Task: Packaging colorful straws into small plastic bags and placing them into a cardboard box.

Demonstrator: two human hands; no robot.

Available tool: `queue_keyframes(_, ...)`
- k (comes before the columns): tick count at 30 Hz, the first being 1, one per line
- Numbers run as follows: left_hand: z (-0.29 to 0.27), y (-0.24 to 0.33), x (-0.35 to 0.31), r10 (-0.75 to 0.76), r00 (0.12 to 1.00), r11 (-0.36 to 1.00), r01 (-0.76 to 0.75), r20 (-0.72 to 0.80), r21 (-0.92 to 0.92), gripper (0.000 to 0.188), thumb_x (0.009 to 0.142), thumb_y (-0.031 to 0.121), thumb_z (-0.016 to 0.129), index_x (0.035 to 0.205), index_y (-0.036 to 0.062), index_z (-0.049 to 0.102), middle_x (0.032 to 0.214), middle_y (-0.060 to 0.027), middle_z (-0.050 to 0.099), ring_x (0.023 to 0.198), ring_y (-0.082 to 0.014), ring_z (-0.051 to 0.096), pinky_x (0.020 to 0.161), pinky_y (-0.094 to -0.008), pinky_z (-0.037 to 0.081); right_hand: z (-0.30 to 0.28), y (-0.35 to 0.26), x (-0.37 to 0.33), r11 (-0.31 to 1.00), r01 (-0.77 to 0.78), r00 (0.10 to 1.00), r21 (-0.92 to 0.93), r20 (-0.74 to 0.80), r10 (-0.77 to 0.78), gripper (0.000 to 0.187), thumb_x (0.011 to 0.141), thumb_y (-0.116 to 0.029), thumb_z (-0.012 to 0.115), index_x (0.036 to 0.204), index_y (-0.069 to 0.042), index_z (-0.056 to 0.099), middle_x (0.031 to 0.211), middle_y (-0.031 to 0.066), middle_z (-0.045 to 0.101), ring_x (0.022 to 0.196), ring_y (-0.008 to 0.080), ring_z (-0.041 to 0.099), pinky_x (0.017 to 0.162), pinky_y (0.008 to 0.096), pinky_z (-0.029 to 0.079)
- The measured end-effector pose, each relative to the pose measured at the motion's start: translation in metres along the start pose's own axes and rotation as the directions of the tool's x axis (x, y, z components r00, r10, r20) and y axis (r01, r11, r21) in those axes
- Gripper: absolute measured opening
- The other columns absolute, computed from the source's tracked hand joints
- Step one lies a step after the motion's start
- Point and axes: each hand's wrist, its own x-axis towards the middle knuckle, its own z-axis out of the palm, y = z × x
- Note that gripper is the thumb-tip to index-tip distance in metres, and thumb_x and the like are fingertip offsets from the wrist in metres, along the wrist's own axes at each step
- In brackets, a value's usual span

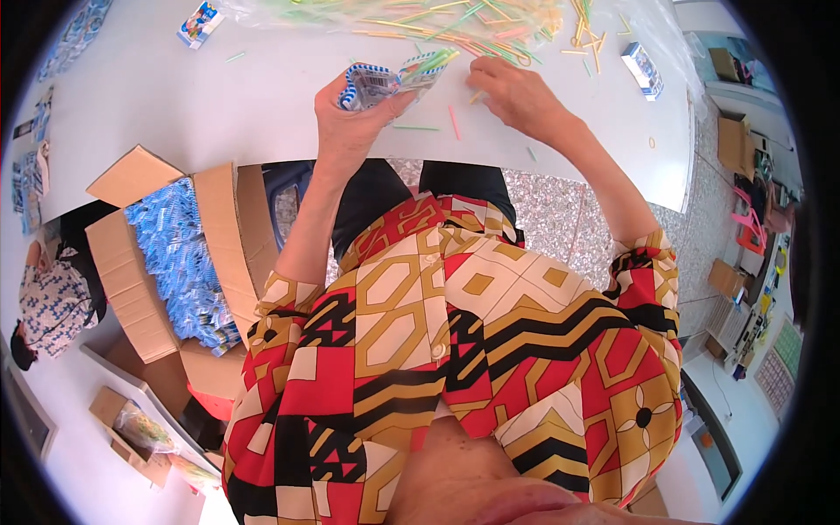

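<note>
My left hand (350, 127) is closed around a blue-and-white packet (374, 80) with a striped edge, held above the white table (280, 96). Green and yellow thin plastic tubes (430, 63) stick out at the packet's right side. To its right, my right hand (516, 92) has its fingers drawn together at the near edge of a heap of coloured tubes (472, 26). A short yellowish piece (477, 97) shows below those fingers; whether they grip it or another tube is hidden.
Loose pink (454, 122) and green tubes (416, 128) lie nearby. Small printed boxes stand at left (200, 24) and right (643, 70). A cardboard box (131, 280) full of blue packets (179, 254) is below the table's edge at left. Another person (57, 297) is far left.
</note>
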Motion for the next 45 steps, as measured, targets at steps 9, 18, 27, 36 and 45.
queue_keyframes(9, 0.003, 0.002, -0.002, -0.005, 1.0, 0.999, 0.005, -0.002, 0.045, 0.016, 0.073, 0.006, 0.074, 0.083, 0.0005, 0.064, 0.077, -0.0003, 0.064, 0.069, -0.0047, 0.056, 0.064, -0.0197, 0.046, -0.01, -0.004, 0.013, 0.967, -0.21, 0.97, 0.147, 0.152, 0.188, 0.012, 0.079, -0.001, 0.055, 0.09, -0.002, 0.053, 0.083, 0.0104, 0.06, 0.072, 0.027, 0.059, 0.067, 0.0324, 0.049)
queue_keyframes(18, 0.004, 0.0, -0.002, -0.004, 1.0, 1.0, 0.004, 0.025, 0.023, 0.016, 0.073, 0.005, 0.074, 0.084, 0.0007, 0.064, 0.077, -0.0008, 0.064, 0.069, -0.005, 0.057, 0.064, -0.02, 0.046, -0.088, -0.054, 0.029, 0.462, 0.136, 0.907, 0.876, -0.298, 0.298, 0.02, 0.083, -0.004, 0.06, 0.103, -0.004, 0.059, 0.096, 0.0026, 0.059, 0.079, 0.0084, 0.053, 0.067, 0.0217, 0.044)
queue_keyframes(27, 0.004, 0.001, -0.004, -0.008, 0.999, 1.0, 0.007, 0.052, 0.004, 0.016, 0.074, 0.004, 0.073, 0.087, 0.0006, 0.064, 0.081, -0.0013, 0.066, 0.071, -0.0054, 0.058, 0.065, -0.0205, 0.047, -0.073, -0.061, 0.037, 0.877, 0.243, 0.91, 0.414, -0.41, -0.058, 0.018, 0.081, 0.0, 0.062, 0.098, -0.005, 0.064, 0.096, 0.0018, 0.061, 0.09, 0.0103, 0.056, 0.08, 0.0244, 0.045)
queue_keyframes(36, 0.006, 0.003, -0.002, -0.039, 0.998, 0.99, 0.046, 0.054, -0.13, 0.022, 0.073, 0.004, 0.073, 0.092, -0.001, 0.065, 0.085, -0.0035, 0.066, 0.074, -0.0071, 0.06, 0.067, -0.0211, 0.048, -0.039, -0.033, 0.024, 0.479, 0.031, 0.978, 0.877, -0.124, 0.165, 0.024, 0.086, -0.003, 0.057, 0.11, -0.005, 0.059, 0.104, 0.0018, 0.058, 0.093, 0.0091, 0.054, 0.086, 0.0239, 0.044)
queue_keyframes(45, 0.007, 0.002, 0.002, -0.147, 0.987, 0.979, 0.155, 0.071, -0.135, 0.019, 0.073, 0.0, 0.071, 0.089, 0.0017, 0.061, 0.084, -0.0064, 0.064, 0.076, -0.0133, 0.061, 0.071, -0.0269, 0.05, -0.046, -0.027, 0.01, 0.53, -0.007, 0.923, 0.848, -0.198, 0.329, 0.01, 0.09, -0.006, 0.054, 0.1, -0.003, 0.054, 0.091, 0.0018, 0.06, 0.086, 0.0078, 0.055, 0.079, 0.0224, 0.045)
